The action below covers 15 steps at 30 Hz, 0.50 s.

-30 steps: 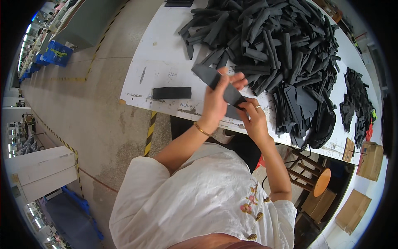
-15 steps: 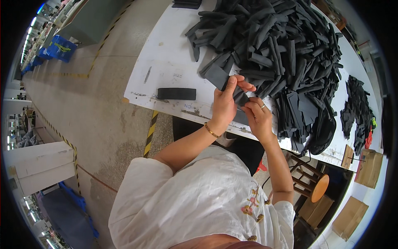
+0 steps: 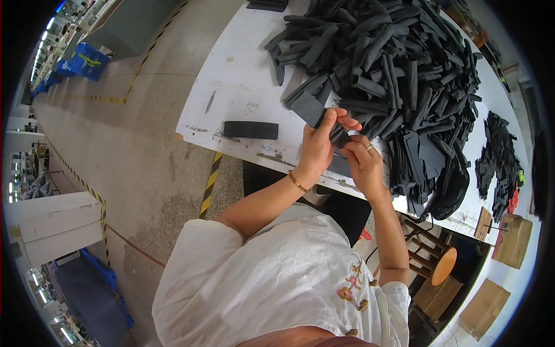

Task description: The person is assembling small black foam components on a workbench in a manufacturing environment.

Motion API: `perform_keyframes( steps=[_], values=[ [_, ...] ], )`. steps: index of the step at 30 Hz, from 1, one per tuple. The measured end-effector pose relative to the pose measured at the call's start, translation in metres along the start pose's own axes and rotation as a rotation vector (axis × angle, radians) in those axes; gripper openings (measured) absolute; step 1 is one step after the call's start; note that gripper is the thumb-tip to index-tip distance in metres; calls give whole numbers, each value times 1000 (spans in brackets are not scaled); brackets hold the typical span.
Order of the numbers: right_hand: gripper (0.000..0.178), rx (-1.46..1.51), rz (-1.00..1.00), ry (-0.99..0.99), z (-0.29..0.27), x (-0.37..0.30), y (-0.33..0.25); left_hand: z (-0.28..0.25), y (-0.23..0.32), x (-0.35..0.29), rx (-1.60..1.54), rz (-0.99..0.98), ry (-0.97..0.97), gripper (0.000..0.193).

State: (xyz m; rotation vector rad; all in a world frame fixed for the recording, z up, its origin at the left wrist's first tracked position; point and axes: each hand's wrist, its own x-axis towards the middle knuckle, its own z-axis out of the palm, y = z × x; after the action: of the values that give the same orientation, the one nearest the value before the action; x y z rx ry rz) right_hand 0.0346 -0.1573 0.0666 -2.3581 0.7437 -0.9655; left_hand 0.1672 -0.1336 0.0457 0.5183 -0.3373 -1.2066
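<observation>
Above the table's near edge, my left hand [image 3: 317, 147] grips a flat dark grey fabric piece [image 3: 308, 109], with the thumb on top and the other fingers behind. My right hand [image 3: 365, 165] pinches the lower end of that piece between thumb and fingertips, close beside the left palm. Just beyond both hands rises a large heap of dark fabric strips [image 3: 381, 63], many curled or folded into tubes. To the left, a neat flat dark bundle [image 3: 251, 130] lies alone near the table edge. A stack of flat dark pieces [image 3: 413, 165] sits right of my right hand.
The white table [image 3: 225, 75] bears scuffs and pen marks. A black bag [image 3: 454, 188] rests at its near right edge, with another dark pile [image 3: 495, 159] farther right. Below are a wooden stool [image 3: 443, 266] and cardboard boxes [image 3: 484, 308]. Striped tape [image 3: 211, 185] marks the floor.
The view has shifted slightly, so the table and its heap appear a little farther right. Both hands keep nearly the same grip on the fabric piece.
</observation>
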Motion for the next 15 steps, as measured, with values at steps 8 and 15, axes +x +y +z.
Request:
perform_keyframes(
  steps=[8,15],
  values=[
    [16,0,14,-20,4,2,1,-2,-1,0,-26,-7,30,32],
    [13,94,208,52,16,6,-11,-5,3,7,-86,31,50,33]
  ],
)
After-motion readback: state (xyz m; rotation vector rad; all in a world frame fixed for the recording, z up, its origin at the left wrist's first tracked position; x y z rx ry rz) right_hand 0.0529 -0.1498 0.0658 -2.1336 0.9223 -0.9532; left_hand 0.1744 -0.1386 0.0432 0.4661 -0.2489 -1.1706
